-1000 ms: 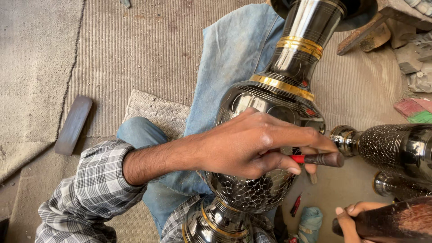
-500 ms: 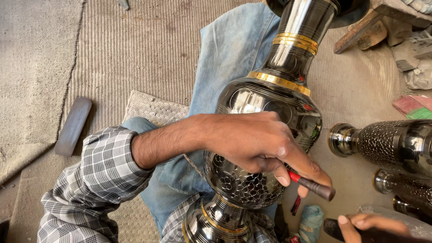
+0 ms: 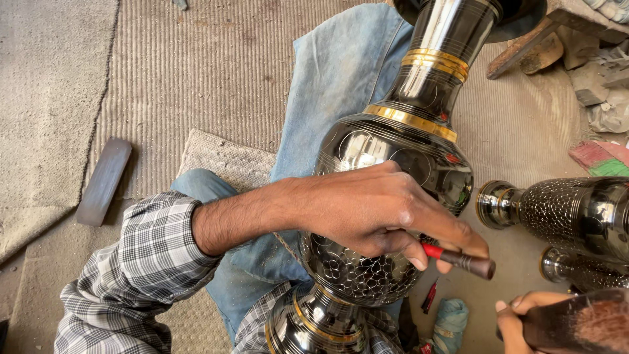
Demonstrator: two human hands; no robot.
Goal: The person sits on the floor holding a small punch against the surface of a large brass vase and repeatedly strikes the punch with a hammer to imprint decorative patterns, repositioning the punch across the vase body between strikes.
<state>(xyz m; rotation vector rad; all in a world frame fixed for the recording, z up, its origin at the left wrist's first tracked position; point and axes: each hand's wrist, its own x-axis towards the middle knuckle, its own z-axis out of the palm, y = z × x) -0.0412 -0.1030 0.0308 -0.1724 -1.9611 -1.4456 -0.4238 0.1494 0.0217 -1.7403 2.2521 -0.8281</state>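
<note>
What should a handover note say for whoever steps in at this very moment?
Left hand: grip shut on the red-banded engraving tool, resting on the belly of the black vase; the tool's tip is hidden under the fingers.
Right hand: at the lower right edge, shut on a dark brown-ended tool, partly out of frame, apart from the vase.
The vase lies across the lap, neck pointing away. Other patterned vases lie to the right.
Done: dense circle pattern on the lower belly.
Left: the upper belly shows only thin outlines; the neck is plain.

No pkgs, labels, signs or screens in view.
</note>
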